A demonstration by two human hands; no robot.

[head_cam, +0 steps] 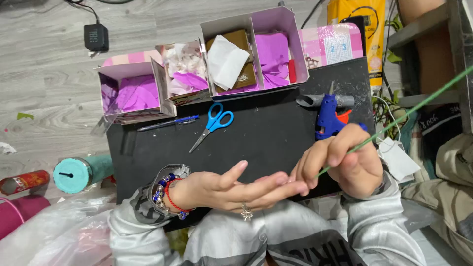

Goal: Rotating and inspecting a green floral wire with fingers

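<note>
Across the lap, at about five o'clock in the head view, the right hand [352,160] pinches a thin green stem wire [394,125] between thumb and curled fingers, close to the wire's lower end, which pokes out just below the fingers near the fingertips of the other hand. From that grip the wire runs straight toward two o'clock, its long axis slanting up and away to the right edge of the view, so nearly all its length lies beyond the right hand and points away from the body. The left hand [231,189] lies at six o'clock, fingers spread loosely and stretched flat toward three o'clock, holding nothing; its fingertips come just beside the right hand's fingers and the wire's near end, though I cannot tell whether they touch. The right hand is plainly the nearer to the wire, being the one that holds it. Both hands hover over the near edge of a black board [266,133] that serves as the bench. On it, at twelve o'clock from the right hand, rests a blue glue gun [327,118]; blue-handled scissors [213,124] and a pen [167,122] lie toward eleven o'clock, and open cardboard boxes [253,49] of purple paper stand along the far edge
</note>
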